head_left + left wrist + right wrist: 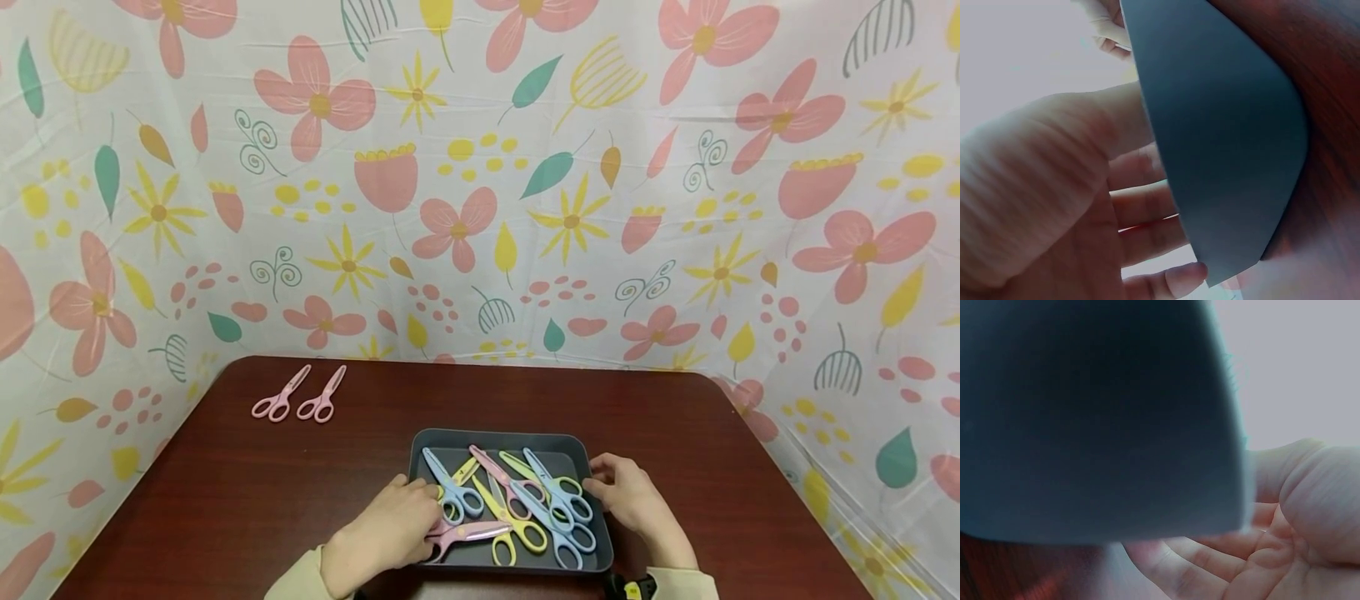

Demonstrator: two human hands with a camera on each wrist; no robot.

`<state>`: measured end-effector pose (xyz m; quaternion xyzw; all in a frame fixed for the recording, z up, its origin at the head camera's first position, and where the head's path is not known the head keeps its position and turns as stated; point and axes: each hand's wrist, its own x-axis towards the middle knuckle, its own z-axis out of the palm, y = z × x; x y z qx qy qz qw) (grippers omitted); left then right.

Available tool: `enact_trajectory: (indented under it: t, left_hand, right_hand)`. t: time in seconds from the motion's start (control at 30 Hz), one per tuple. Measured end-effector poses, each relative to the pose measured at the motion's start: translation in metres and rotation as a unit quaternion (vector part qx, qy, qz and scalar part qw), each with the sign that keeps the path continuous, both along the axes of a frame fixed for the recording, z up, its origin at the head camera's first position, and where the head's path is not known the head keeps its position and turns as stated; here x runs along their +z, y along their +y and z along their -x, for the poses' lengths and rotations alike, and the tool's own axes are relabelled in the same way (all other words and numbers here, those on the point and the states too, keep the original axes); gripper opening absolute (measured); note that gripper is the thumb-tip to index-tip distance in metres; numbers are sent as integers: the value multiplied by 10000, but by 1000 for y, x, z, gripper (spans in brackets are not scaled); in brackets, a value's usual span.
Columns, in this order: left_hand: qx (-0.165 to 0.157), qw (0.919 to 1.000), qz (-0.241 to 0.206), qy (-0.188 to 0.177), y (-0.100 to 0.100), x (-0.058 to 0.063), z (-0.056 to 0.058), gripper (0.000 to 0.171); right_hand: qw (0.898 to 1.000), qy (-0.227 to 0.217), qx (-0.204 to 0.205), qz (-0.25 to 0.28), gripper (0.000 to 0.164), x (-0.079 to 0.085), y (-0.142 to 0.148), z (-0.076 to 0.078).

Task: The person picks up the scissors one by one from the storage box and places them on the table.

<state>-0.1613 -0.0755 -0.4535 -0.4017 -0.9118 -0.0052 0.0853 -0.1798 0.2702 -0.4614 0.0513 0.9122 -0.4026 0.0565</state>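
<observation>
A dark grey tray (600, 533) holds several pairs of scissors in blue, yellow and pink. My left hand (393, 521) reaches over its left rim, fingertips down beside a pair of pink scissors (472, 531) and a pair of blue scissors (450, 483). In the left wrist view the tray's side wall (1229, 137) hides the fingertips; I cannot tell whether they grip a pair. My right hand (633, 500) holds the tray's right side near the far corner. The right wrist view has its thumb (1266, 478) going behind the wall.
Two pairs of pink scissors, one left (281, 396) and one right (322, 396), lie side by side on the brown table (360, 450) at its far left. A flower-patterned cloth (465, 317) hangs behind and along both sides of the table.
</observation>
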Motion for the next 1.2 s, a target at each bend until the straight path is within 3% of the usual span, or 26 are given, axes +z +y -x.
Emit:
enact_trajectory:
  t: [0.63, 1.2]
  left_hand:
    - [-52, 9981, -448, -424, -5, 20, 0, 28]
    - [52, 9971, -742, -128, -11, 26, 6, 24]
  right_hand:
    - [10000, -21, -33, 0, 20, 0, 0, 0]
    - [10000, -77, 3, -39, 22, 2, -1, 1]
